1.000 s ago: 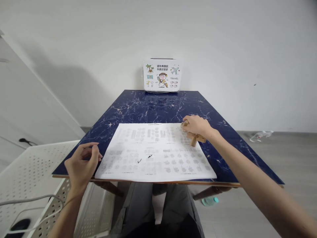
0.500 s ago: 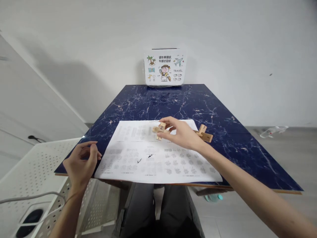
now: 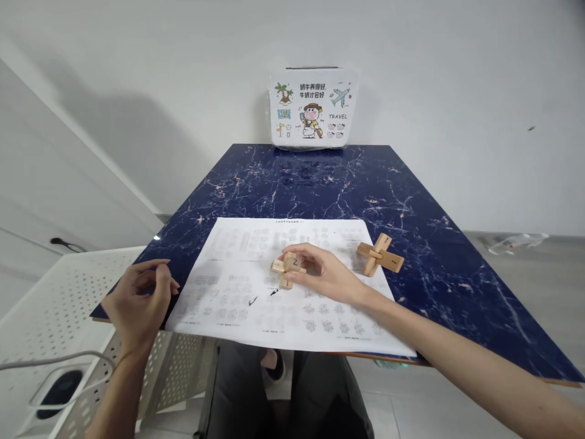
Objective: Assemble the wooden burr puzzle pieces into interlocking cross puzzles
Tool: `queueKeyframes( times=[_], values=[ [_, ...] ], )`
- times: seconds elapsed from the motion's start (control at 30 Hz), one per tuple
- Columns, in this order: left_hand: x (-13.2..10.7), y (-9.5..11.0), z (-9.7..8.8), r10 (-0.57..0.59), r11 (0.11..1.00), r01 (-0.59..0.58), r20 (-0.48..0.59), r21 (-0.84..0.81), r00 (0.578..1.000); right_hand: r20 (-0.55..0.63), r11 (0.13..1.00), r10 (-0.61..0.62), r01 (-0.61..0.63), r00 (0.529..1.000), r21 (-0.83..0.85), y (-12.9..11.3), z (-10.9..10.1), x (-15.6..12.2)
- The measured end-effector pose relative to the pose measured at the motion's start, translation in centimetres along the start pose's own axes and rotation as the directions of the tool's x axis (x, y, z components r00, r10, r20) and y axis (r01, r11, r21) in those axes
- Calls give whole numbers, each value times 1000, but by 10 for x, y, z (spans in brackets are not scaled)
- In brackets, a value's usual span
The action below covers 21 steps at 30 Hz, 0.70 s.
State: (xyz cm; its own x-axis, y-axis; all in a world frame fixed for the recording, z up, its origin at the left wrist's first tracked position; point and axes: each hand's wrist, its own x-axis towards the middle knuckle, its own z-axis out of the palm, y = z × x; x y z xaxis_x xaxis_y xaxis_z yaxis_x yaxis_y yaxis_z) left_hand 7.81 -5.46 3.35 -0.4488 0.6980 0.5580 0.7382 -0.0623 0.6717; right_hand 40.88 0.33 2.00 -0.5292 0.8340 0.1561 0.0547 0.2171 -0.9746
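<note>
My right hand [image 3: 322, 271] pinches a small wooden interlocking puzzle [image 3: 287, 268] between thumb and fingers, just over the printed sheet [image 3: 260, 244]. One of its faces bears a "2"; part of it is hidden behind my fingers. To the right of this hand, a second wooden puzzle [image 3: 379, 254] of crossed numbered bars stands across the sheet's right edge and the table. My left hand [image 3: 144, 296] is by the table's left edge, left of the sheet, with fingers loosely curled, thumb and forefinger apart, and nothing in it.
The blue marble-patterned table [image 3: 306, 183] carries a white cartoon-printed case [image 3: 314, 110] at its far edge against the wall. At the left stands a white perforated shelf [image 3: 41, 305] with a cable. A clear plastic item [image 3: 516, 242] lies on the floor at the right.
My right hand has brought the held puzzle nearer to me, down over the middle of the sheet. The other puzzle now shows fully. The view has shifted slightly; my left hand stays much the same.
</note>
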Motion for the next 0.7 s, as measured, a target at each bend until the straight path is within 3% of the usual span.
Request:
queueKeyframes(
  times=[0.2,0.33,0.43,0.5,0.6,0.7],
  values=[
    [-1,-2,-4,35,995,-39,51,94,998,41,993,-16,11,999,119,-2,-1,1],
    [0,2,-7,180,965,-187,54,181,982,49,988,-7,-1,999,152,-6,-1,1],
    [-3,20,-2,292,934,-315,149,170,945,56,986,-4,-5,998,165,-9,-2,1],
    [-9,38,7,300,946,-323,298,32,906,64,985,-18,7,998,175,-10,-1,0],
    [-20,65,27,274,962,-222,543,-161,793,63,982,-57,45,996,186,-9,0,0],
    [-30,80,45,339,938,-202,621,-282,707,69,980,-90,77,994,182,-5,1,-1]
  ],
)
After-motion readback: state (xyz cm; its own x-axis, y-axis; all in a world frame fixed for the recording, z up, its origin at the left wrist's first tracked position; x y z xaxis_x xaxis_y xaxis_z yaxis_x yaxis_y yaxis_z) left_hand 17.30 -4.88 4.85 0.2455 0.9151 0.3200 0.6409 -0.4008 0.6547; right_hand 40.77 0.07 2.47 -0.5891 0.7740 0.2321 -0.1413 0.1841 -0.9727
